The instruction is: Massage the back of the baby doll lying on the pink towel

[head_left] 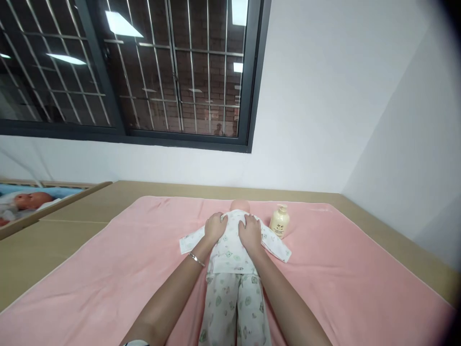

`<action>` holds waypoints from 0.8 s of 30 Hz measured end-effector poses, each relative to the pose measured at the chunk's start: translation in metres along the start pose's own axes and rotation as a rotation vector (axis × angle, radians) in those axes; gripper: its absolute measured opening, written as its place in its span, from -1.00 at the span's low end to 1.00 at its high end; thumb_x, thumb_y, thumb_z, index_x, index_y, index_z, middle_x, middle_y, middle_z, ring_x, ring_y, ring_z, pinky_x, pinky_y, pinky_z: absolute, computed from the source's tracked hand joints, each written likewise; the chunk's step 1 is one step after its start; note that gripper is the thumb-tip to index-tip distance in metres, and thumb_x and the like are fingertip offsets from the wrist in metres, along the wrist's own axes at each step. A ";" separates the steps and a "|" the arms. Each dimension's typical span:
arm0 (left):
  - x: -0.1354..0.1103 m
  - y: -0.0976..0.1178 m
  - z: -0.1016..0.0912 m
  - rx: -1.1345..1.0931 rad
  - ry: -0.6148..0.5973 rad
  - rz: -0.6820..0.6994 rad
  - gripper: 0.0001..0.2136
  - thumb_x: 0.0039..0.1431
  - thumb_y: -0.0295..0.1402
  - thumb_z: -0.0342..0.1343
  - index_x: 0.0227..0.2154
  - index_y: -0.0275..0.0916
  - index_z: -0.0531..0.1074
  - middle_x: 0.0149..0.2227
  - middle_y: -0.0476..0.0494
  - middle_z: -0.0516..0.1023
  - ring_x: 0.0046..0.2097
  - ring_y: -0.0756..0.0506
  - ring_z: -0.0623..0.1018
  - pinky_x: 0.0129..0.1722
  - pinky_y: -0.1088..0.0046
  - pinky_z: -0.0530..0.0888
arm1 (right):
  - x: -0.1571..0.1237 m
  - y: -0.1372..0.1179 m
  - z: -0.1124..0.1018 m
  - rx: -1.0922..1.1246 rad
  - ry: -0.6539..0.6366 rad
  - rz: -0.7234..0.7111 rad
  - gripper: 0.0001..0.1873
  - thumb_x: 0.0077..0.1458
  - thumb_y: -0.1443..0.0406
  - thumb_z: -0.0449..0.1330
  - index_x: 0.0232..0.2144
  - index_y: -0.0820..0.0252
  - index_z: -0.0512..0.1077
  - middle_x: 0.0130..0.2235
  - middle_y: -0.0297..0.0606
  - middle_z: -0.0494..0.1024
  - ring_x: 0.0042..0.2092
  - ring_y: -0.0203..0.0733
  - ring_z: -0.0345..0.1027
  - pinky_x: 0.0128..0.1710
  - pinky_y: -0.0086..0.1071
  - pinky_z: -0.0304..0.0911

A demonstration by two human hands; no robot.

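A baby doll in a white printed top and matching trousers lies on a pink blanket, its head away from me and its sleeves spread to both sides. My left hand grips the doll's upper body on the left, near the shoulder, thumb on the chest area. Opposite it, my right hand holds the right side in the same way. The fingers curl over the doll's sides and are partly hidden. Just right of the doll's head stands a pale yellow pump bottle, apart from my hand.
The pink blanket covers a wooden surface against a white wall. At the far left, another doll lies in a wooden-edged bay with blue lining. A dark-framed barred window is above.
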State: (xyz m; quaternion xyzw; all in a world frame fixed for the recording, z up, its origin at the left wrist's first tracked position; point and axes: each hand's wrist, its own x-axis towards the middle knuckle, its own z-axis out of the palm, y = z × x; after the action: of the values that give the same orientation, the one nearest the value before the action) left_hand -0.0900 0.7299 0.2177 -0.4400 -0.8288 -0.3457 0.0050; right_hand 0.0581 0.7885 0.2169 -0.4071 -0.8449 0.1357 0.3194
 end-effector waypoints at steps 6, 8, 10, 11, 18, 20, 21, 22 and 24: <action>0.002 0.007 -0.012 0.046 0.073 -0.041 -0.72 0.16 -0.39 0.00 -0.14 -0.34 0.51 -0.05 -0.42 0.53 0.07 -0.37 0.49 0.07 0.06 0.34 | 0.008 0.001 0.006 0.079 -0.126 -0.328 -0.51 0.23 0.23 0.14 0.17 0.26 0.39 0.29 0.00 0.27 0.35 0.08 0.05 0.36 0.07 -0.12; 0.000 0.009 -0.009 0.022 0.064 -0.009 -0.68 0.13 -0.46 0.00 -0.08 -0.37 0.51 -0.01 -0.42 0.52 0.10 -0.33 0.47 0.12 0.10 0.34 | 0.014 0.007 0.005 0.165 -0.193 -0.509 -0.55 0.20 0.25 0.18 0.13 0.17 0.44 0.27 -0.11 0.31 0.35 -0.01 0.07 0.37 0.00 -0.12; -0.005 0.010 -0.001 -0.030 0.053 0.046 -0.64 0.15 -0.53 -0.04 -0.02 -0.38 0.48 0.05 -0.35 0.52 0.13 -0.21 0.48 0.17 0.24 0.35 | 0.019 0.018 0.004 0.257 -0.222 -0.614 -0.64 0.22 0.26 0.15 0.05 0.11 0.51 0.20 -0.19 0.41 0.31 -0.10 0.17 0.37 -0.07 -0.08; -0.008 0.010 0.004 -0.058 0.052 0.076 -0.62 0.18 -0.55 -0.08 0.01 -0.38 0.47 0.08 -0.31 0.51 0.15 -0.15 0.47 0.21 0.30 0.32 | 0.020 0.023 0.003 0.291 -0.204 -0.612 -0.67 0.25 0.27 0.12 0.02 0.10 0.53 0.17 -0.20 0.44 0.29 -0.13 0.21 0.36 -0.11 -0.03; -0.024 -0.008 0.026 -0.301 0.104 0.194 -0.63 0.27 -0.47 -0.10 0.03 -0.38 0.48 0.14 -0.26 0.50 0.22 -0.16 0.41 0.36 0.13 0.17 | 0.012 0.028 0.006 0.112 0.001 -0.292 -0.56 0.26 0.38 -0.02 0.08 0.37 0.48 0.13 -0.02 0.47 0.20 0.00 0.30 0.28 -0.11 0.15; -0.024 -0.014 0.029 -0.370 0.136 0.199 -0.63 0.26 -0.46 -0.11 0.03 -0.36 0.48 0.12 -0.26 0.51 0.20 -0.17 0.43 0.34 0.10 0.22 | 0.008 0.020 0.006 0.048 -0.042 -0.350 -0.56 0.25 0.39 -0.01 0.08 0.32 0.50 0.18 -0.02 0.42 0.25 0.06 0.24 0.29 -0.05 0.11; -0.024 -0.017 0.030 -0.391 0.149 0.200 -0.63 0.25 -0.47 -0.12 0.02 -0.35 0.48 0.12 -0.26 0.51 0.19 -0.17 0.44 0.33 0.09 0.23 | 0.007 0.016 0.006 0.042 -0.080 -0.413 -0.57 0.24 0.38 0.02 0.08 0.26 0.50 0.21 -0.06 0.39 0.28 0.06 0.20 0.31 -0.03 0.07; -0.024 -0.019 0.032 -0.405 0.158 0.205 -0.62 0.24 -0.48 -0.12 0.02 -0.33 0.49 0.11 -0.26 0.51 0.19 -0.16 0.44 0.33 0.09 0.24 | 0.006 0.013 0.006 0.050 -0.126 -0.490 -0.58 0.23 0.37 0.06 0.09 0.19 0.50 0.24 -0.11 0.36 0.31 0.05 0.16 0.34 0.00 0.01; -0.023 -0.022 0.034 -0.415 0.172 0.219 -0.62 0.22 -0.49 -0.13 0.01 -0.31 0.49 0.10 -0.25 0.52 0.18 -0.16 0.45 0.33 0.09 0.23 | 0.009 0.012 0.003 0.086 -0.223 -0.619 -0.58 0.23 0.31 0.12 0.12 0.10 0.47 0.27 -0.19 0.32 0.34 0.01 0.08 0.38 0.05 -0.11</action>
State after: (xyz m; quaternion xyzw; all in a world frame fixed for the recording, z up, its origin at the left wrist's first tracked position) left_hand -0.0815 0.7245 0.1720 -0.4878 -0.6837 -0.5422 0.0225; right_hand 0.0587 0.8033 0.2125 -0.0996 -0.9517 0.1114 0.2681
